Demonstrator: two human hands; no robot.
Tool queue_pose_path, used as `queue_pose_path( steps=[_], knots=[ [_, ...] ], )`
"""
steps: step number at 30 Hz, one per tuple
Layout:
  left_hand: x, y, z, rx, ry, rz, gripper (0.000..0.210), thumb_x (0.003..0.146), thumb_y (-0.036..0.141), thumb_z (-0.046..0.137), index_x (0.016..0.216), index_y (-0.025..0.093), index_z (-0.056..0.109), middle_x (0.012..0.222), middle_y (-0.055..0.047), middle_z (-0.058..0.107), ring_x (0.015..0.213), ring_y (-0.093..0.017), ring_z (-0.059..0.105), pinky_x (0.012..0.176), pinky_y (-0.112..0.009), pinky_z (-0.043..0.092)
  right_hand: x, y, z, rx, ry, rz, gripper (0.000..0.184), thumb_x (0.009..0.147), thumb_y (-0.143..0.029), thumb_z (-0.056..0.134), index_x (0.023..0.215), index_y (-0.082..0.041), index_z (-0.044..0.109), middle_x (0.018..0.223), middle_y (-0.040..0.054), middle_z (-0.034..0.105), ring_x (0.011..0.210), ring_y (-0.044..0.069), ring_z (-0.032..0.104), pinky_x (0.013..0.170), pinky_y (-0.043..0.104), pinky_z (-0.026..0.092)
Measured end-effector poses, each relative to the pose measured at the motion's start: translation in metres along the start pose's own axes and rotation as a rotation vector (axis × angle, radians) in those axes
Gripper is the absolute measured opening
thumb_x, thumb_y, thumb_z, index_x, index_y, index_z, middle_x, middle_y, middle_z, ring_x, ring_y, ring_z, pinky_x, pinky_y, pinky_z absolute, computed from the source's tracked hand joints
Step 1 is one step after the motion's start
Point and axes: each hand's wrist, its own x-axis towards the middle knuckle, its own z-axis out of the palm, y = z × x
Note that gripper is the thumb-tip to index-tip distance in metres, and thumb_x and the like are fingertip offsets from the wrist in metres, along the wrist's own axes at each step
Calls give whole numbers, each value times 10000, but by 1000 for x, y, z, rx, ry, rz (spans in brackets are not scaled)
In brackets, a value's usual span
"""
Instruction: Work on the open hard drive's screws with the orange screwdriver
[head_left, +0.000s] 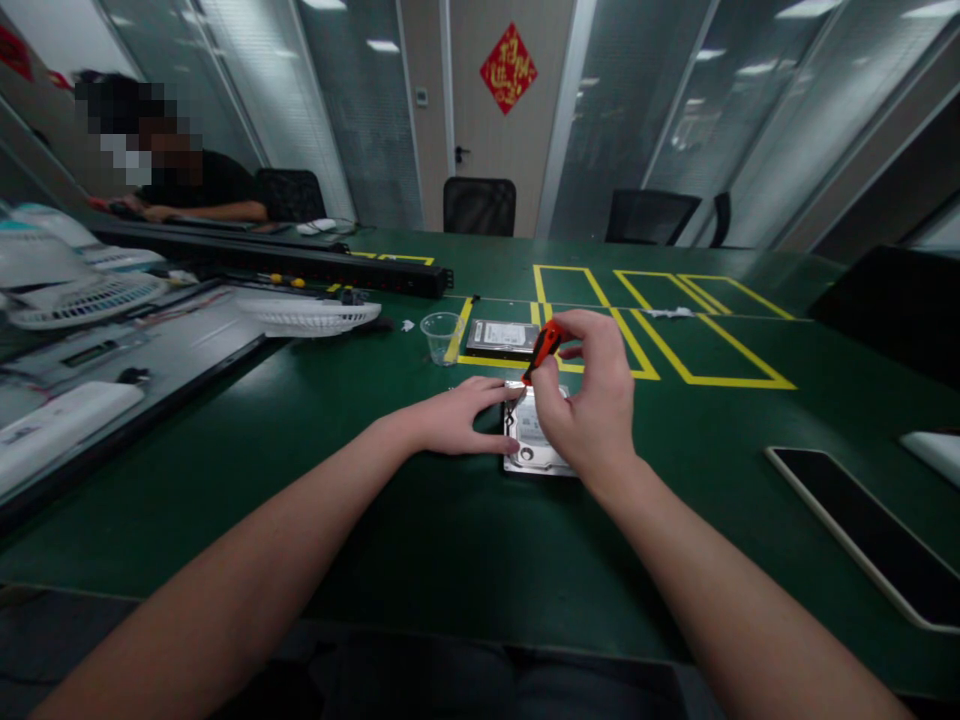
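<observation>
A silver hard drive [530,430] lies flat on the green table in front of me. My right hand [592,390] is closed round a screwdriver [546,345] with a red and black handle. The tool is tilted, its tip pointing down at the drive's upper left part; whether it sits in a screw is too small to tell. My left hand [465,415] rests at the drive's left edge, thumb and fingers spread and touching its top. Part of the drive is hidden behind my right hand. Just beyond lies a second hard drive [501,337] with a white label.
A clear plastic cup [442,340] stands left of the second drive. Yellow tape rectangles [739,382] mark the table. A phone [862,530] lies at right. White fan parts [307,315] and a long black power strip [300,260] fill the left. Another person [202,185] sits far left.
</observation>
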Motion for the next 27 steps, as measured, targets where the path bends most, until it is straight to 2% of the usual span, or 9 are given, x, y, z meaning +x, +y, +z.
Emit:
queue_pose_path(
  steps=[7, 12, 16, 23, 27],
  knots=[
    [0, 1, 0, 3, 8, -4, 1079, 1081, 916, 899, 1948, 347, 600, 2073, -153, 517, 1948, -486, 448, 1625, -728, 363, -1, -3, 2, -15, 27, 11, 448, 1096, -95, 640, 1481, -303, 738, 1383, 122, 785, 1266, 324, 815, 1019, 548, 785],
    [1, 1, 1, 4, 10, -12, 1079, 1080, 901, 903, 1943, 325, 607, 2065, -166, 527, 1949, -484, 448, 1624, -723, 366, 0, -2, 0, 3, -10, 22, 453, 1089, -101, 635, 1483, -291, 757, 1341, 110, 812, 1221, 317, 818, 1022, 544, 770],
    [0, 1, 1, -9, 13, 12, 1053, 1085, 892, 904, 1932, 336, 617, 2060, -167, 534, 1941, -491, 455, 1612, -748, 375, 2, -3, -3, 9, -41, 34, 454, 1052, -141, 698, 1475, -297, 749, 1330, 98, 836, 1200, 334, 818, 1045, 571, 755],
    [-1, 4, -2, 0, -4, -17, 1109, 1086, 935, 870, 1963, 321, 579, 2059, -179, 525, 1945, -499, 454, 1616, -728, 376, 0, -3, -3, -4, -24, 62, 321, 1143, -278, 803, 1459, -297, 747, 1325, 91, 873, 1150, 324, 834, 1009, 558, 749],
    [-1, 3, -2, 9, -9, -11, 1101, 1090, 945, 860, 1967, 348, 566, 2076, -156, 513, 1958, -497, 430, 1617, -730, 372, 0, -2, -5, 0, -37, 91, 327, 1131, -264, 849, 1443, -292, 754, 1305, 85, 877, 1140, 319, 835, 999, 548, 748]
  ],
)
